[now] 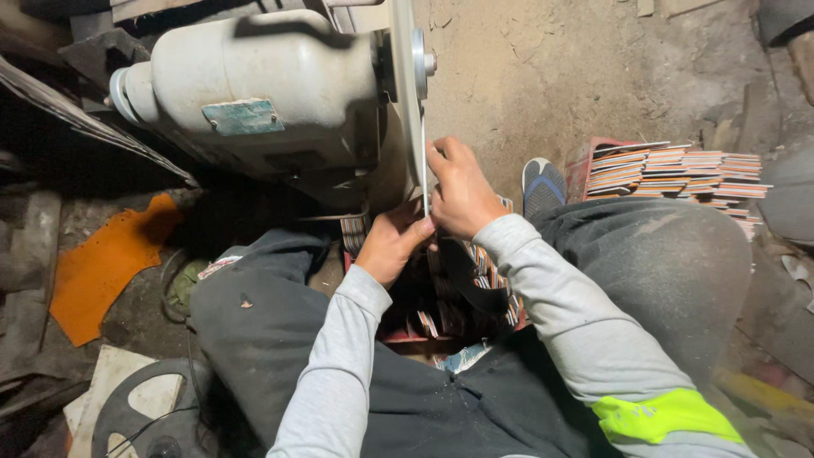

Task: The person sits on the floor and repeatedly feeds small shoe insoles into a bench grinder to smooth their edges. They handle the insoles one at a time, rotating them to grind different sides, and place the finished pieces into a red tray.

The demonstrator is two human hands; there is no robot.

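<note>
A grey motor [254, 93] with a round disc wheel [405, 76] on its shaft stands in front of me. Both hands hold a thin flat strip [424, 165] edge-on against the wheel's face. My right hand [458, 191] pinches the strip near its top and middle. My left hand [394, 242] grips its lower end from below. Between my knees sits a red crate [407, 337] with several striped multicoloured pieces [487, 280] in it.
A stack of several striped flat pieces [670, 174] lies in a red tray on the dirt floor at the right, beside my shoe [543, 182]. An orange sheet [106, 263] lies at the left, and a dark pulley wheel [140, 416] at the lower left.
</note>
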